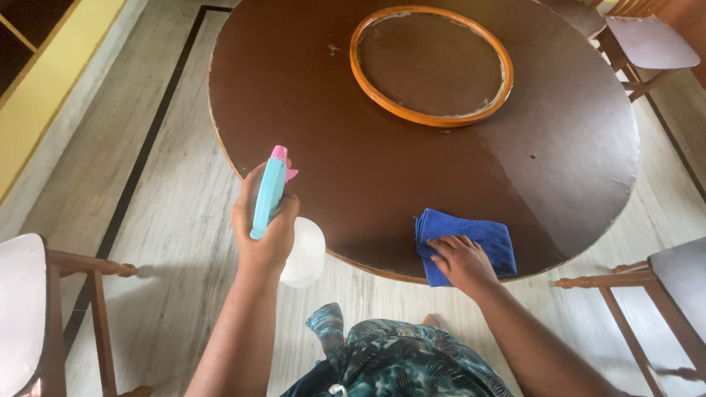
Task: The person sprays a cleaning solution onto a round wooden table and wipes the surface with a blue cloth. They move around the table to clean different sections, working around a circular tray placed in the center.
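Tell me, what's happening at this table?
A person stands at a round brown table. The left hand holds a spray bottle with a blue and pink head, raised near the table's edge. The right hand presses flat on a folded blue cloth lying on the tabletop near its edge. An orange ring sits on the table farther back. Chairs stand around.

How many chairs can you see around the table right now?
4, each only partly in view: one chair at lower left, one at lower right, one at upper right, and a seat edge beside it at the top. Others may sit outside the view.
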